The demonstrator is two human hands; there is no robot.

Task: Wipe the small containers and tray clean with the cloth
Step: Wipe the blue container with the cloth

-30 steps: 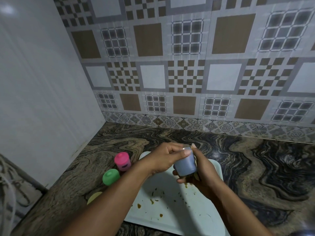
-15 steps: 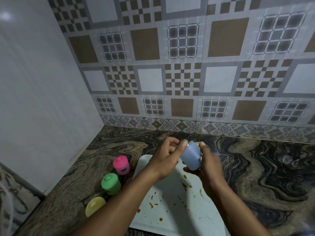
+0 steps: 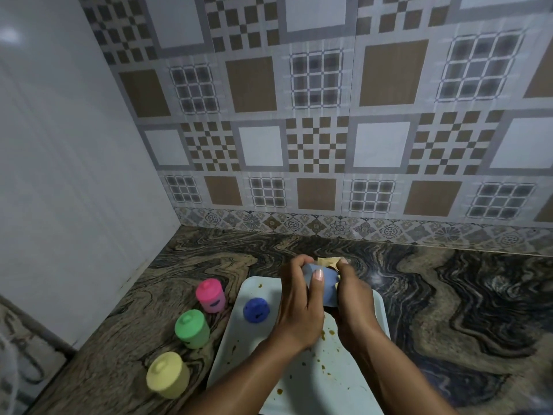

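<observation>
Mid-task: left hand (image 3: 299, 307) gripped pale blue container (image 3: 324, 283) above tray (image 3: 314, 384); right hand (image 3: 353, 310) held cloth (image 3: 329, 260) against it. Tray was spotted, unwiped. Pink container (image 3: 210, 295), green container (image 3: 192, 328), yellow container (image 3: 167, 374) stood aside on desk (image 3: 449, 295), seemingly done.

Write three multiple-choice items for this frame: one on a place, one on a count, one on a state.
1. Where does the blue lid lie? A on the tray; B in a sink; C on a shelf.
2. How many lidded containers stand on the counter left of the tray? A two; B five; C three.
3. What state is the tray in? A spotless; B flecked with brown stains; C stacked with plates.
Answers: 1 A: it rests in the tray's far left corner. 2 C: pink container, green container, yellow container. 3 B: brown spots dot its surface.
</observation>
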